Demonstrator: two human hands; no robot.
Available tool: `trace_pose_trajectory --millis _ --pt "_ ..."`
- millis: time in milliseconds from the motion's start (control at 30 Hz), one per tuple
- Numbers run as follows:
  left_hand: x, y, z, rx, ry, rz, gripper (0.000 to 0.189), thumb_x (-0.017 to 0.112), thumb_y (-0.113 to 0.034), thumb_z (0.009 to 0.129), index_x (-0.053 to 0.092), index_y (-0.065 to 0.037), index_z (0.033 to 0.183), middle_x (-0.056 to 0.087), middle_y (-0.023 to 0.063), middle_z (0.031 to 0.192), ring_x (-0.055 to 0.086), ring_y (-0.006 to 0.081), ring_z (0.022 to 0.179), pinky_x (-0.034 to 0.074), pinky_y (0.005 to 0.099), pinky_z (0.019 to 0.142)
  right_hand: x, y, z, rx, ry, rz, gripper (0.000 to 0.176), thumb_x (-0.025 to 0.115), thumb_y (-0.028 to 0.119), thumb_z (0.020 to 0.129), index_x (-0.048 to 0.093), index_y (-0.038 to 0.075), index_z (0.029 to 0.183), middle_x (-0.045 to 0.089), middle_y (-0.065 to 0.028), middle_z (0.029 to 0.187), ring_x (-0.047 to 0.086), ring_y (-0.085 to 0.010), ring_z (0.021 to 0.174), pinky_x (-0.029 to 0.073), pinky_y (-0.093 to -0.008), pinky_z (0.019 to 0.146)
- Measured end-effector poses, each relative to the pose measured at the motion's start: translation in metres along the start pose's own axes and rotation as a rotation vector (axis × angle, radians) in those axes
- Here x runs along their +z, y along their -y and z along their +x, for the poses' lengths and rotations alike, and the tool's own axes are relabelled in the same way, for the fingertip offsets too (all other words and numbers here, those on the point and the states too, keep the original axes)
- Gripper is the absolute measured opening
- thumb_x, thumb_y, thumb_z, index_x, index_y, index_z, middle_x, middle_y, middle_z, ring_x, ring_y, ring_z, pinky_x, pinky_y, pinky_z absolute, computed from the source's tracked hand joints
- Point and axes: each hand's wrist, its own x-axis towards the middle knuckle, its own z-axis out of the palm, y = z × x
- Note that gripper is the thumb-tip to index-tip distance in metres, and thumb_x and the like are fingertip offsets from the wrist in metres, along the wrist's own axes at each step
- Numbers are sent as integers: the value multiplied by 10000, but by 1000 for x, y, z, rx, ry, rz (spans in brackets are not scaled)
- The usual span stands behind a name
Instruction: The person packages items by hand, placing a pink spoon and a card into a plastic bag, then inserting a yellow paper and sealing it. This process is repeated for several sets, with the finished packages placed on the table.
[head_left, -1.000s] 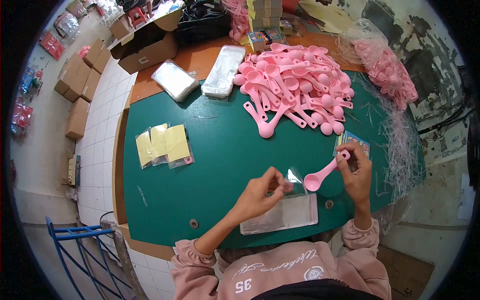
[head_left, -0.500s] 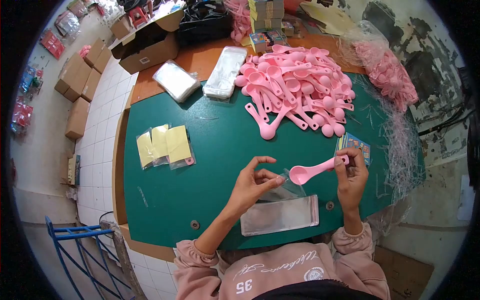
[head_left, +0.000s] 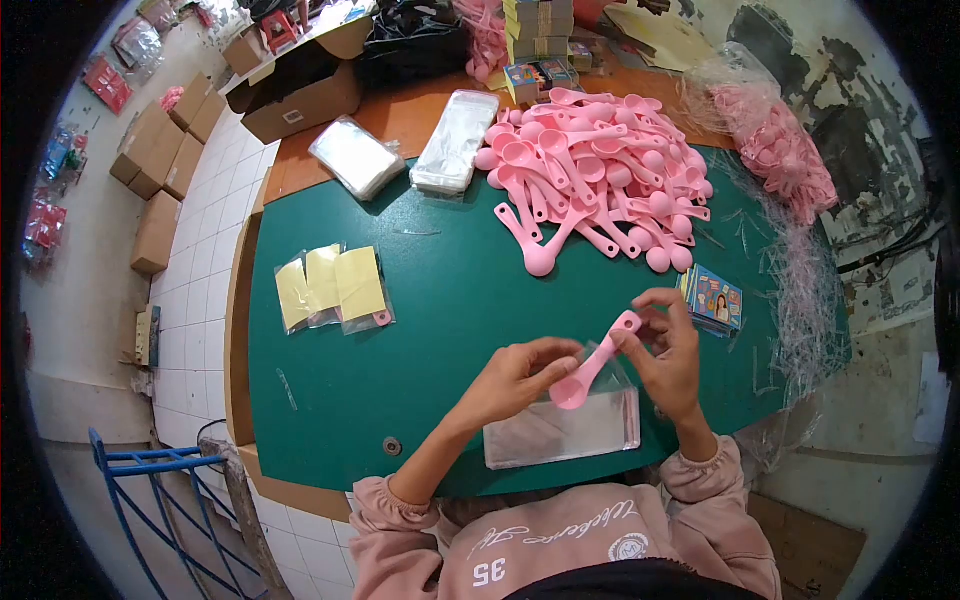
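Note:
My right hand (head_left: 668, 358) pinches a pink measuring spoon (head_left: 588, 374) by the holed end of its handle, its bowl tilted down to the left. My left hand (head_left: 517, 382) is closed on a clear plastic bag (head_left: 622, 380), which spreads out behind the spoon. The spoon's bowl is right at my left fingertips and overlaps the bag. Under both hands lies a stack of clear plastic bags (head_left: 560, 432) near the table's front edge. Just beyond my right hand sits a small stack of printed cards (head_left: 716, 302).
A big heap of pink spoons (head_left: 600, 165) covers the back right of the green table (head_left: 330, 400). Three packed bags with yellow cards (head_left: 358, 285) lie at left. More clear bags (head_left: 455, 145) and an open carton (head_left: 300, 105) stand behind. Plastic scraps (head_left: 800, 310) line the right edge.
My right hand has brought the spoon left and tipped its bowl downward, over the bag. My left hand has shifted slightly right, nearer the spoon.

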Motion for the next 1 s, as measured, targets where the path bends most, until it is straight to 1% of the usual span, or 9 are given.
trace_pose_trajectory --millis 33,167,267,400,467,600,833,900,1000 --pt "-4 -2 -1 -32 75 281 249 507 -216 901 594 -4 996 609 30 722 511 76 636 417 216 567 0 0 1 -12 -50 58 230 641 17 773 535 -7 976 599 -88 797 594 -104 729 493 -227 672" --pt "-5 -9 3 34 52 192 302 468 -258 915 627 -2 927 549 14 631 438 61 565 385 230 516 -3 4 4 -30 -1 -41 199 637 139 812 557 -2 928 606 -96 789 608 -145 743 495 -257 676" --pt "-2 -12 11 99 -94 42 286 464 -230 920 621 8 913 553 6 627 454 50 562 382 215 505 2 6 8 -388 224 -258 499 429 497 876 619 35 859 553 -143 1041 577 -246 907 475 -345 737" --pt "-7 -30 10 -18 -55 -154 292 407 -204 945 591 23 933 625 43 736 568 67 653 470 201 577 -8 1 11 -528 363 -279 489 432 489 876 629 43 910 493 -161 1149 528 -275 989 438 -367 826" --pt "-19 -27 11 14 -89 -95 298 402 -206 946 583 29 930 633 68 780 589 89 682 489 217 604 -47 0 18 -236 189 -273 439 493 443 858 625 36 958 497 -172 1125 494 -332 1006 396 -382 883" --pt "-33 -27 11 45 -140 -149 328 347 -244 962 562 3 959 648 131 876 634 144 747 509 236 635 -144 -80 17 137 -534 -1300 352 564 245 795 570 14 1060 523 -211 1021 521 -340 923 418 -401 821" --pt "-38 -24 13 64 -110 -74 325 377 -258 954 552 4 1036 649 129 894 637 167 793 509 263 671 -154 -58 20 255 -525 -1035 362 604 197 764 521 16 1066 583 -200 872 564 -350 857 439 -419 730" --pt "-39 -25 13 73 -111 -13 320 389 -253 950 558 6 1034 649 129 897 636 167 802 507 264 675 -140 -36 22 456 -574 -1208 278 604 156 766 540 38 1010 590 -182 874 569 -351 851 433 -428 702" --pt "-40 -23 14 95 -69 12 294 423 -218 938 574 23 1010 646 125 897 632 168 821 508 256 687 -147 -30 20 320 -522 -1347 216 582 106 776 552 48 982 589 -169 891 563 -350 855 430 -435 682"
